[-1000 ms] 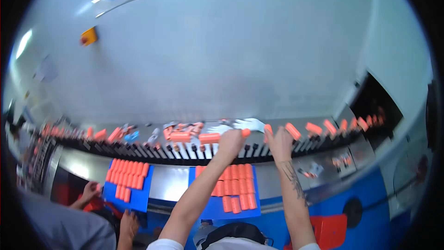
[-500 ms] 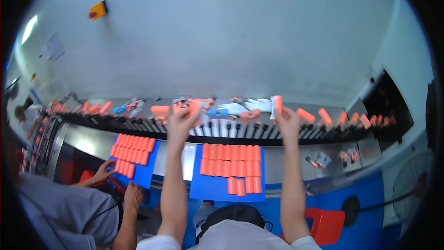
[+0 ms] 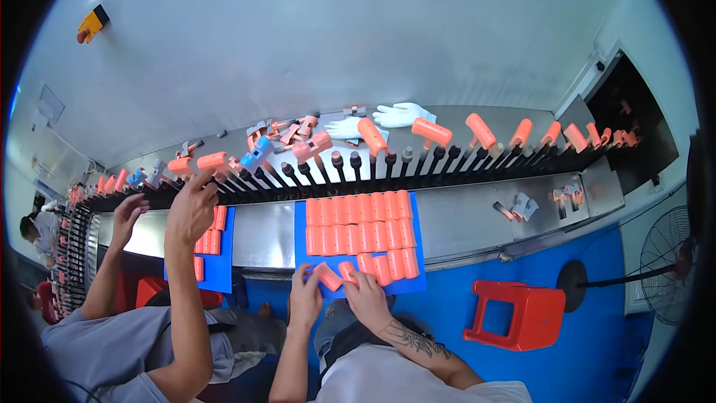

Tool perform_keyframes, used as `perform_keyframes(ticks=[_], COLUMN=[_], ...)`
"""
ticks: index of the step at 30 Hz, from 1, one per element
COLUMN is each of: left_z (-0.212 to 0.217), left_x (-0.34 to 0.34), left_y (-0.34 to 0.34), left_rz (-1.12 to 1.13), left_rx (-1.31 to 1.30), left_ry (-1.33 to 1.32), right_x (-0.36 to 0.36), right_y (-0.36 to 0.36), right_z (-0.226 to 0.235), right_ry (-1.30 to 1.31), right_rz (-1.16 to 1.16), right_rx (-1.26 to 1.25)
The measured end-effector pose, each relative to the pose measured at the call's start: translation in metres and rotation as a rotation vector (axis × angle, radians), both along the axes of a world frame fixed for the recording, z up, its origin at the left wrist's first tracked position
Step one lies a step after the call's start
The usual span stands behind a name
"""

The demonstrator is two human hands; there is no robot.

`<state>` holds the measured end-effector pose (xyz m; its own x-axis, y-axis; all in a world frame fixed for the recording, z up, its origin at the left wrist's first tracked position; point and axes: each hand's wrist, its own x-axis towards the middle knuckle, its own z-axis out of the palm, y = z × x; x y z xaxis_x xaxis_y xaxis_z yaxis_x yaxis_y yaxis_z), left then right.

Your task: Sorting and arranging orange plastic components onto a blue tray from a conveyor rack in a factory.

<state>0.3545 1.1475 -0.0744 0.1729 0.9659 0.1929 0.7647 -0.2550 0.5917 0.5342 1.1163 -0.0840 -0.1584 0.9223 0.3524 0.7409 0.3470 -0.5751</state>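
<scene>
On the lower left part of a blue sheet (image 3: 418,235), my left hand (image 3: 304,300) grips a tilted orange cylindrical piece (image 3: 328,277) by its left end. Close beside it, my right hand (image 3: 367,298) has its fingers closed around another orange cylindrical piece (image 3: 347,270) that stands nearly upright. Further up the sheet, several matching orange cylinders (image 3: 359,210) lie side by side in tight rows. A shorter row (image 3: 395,264) continues to the right of my right hand.
Beyond the sheet runs a line of black spindles (image 3: 356,169), some topped with orange pieces (image 3: 431,131). White gloves (image 3: 403,114) lie behind it. To my left, a co-worker's hand (image 3: 192,209) reaches toward the line. A red stool (image 3: 514,315) and a fan (image 3: 667,265) stand right.
Both my hands have come down from the spindle line to the blue sheet with orange pieces. The co-worker's hands have risen from their own sheet to the line. The view has shifted.
</scene>
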Motion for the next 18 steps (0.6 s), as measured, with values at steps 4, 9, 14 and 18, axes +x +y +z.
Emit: perform_keyframes(ticks=[4,9,14,18], left_z=[-0.019,-0.023,-0.005,-0.001], left_x=[0.001,0.015,0.013,-0.007], left_y=[-0.014,0.001,0.001,0.016], left_rz=[0.084,-0.025,0.114,0.283], left_rx=[-0.135,-0.052,-0.025,0.071], left_ry=[-0.361,-0.289,-0.284,-0.369], right_x=[-0.014,-0.001,0.014,0.059], right_y=[0.0,0.011,0.01,0.011], right_z=[-0.013,-0.004,0.022,0.048], right_ry=[-0.063,-0.109,0.06,0.14], right_rz=[0.009,-0.042,-0.033,-0.388], right_rx=[-0.067,0.012,0.074,0.197])
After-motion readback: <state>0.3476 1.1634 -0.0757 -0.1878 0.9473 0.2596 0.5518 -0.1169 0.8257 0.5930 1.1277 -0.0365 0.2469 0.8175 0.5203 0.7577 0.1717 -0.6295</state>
